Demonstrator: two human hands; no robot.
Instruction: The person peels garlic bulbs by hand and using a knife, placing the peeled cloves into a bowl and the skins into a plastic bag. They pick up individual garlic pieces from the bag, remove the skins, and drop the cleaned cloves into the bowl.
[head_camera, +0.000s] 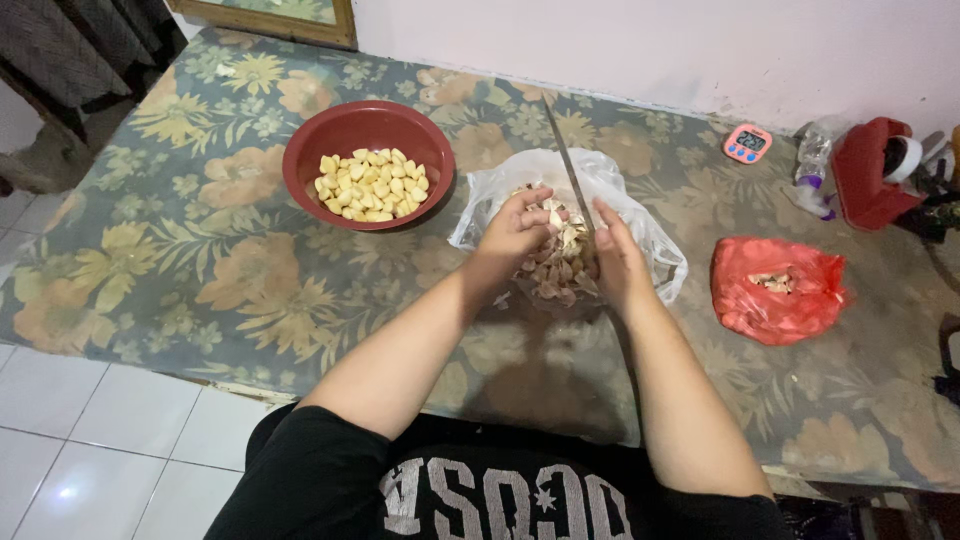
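**Garlic clove pinched over the open bag**

Left hand (518, 228) curled shut on a garlic clove (556, 217), fingertips pinching it just above the clear plastic bag (640, 215). Right hand (616, 255) closed round a knife (567, 160), handle hidden in the palm, thin blade slanting up and away over the bag's far rim. Clove held between the two hands, touching the left fingers, just left of the blade's lower end.

Further left on the floral tablecloth (200, 260): a red bowl (368, 165) of peeled yellow cloves (372, 186), well apart from the hands. Under the hands, inside the clear bag, a heap of unpeeled cloves (556, 272). To the right, a red plastic bag (775, 290) with papery scraps showing at its mouth. Near the wall, a small pink timer (748, 143), then a red tape dispenser (872, 170).
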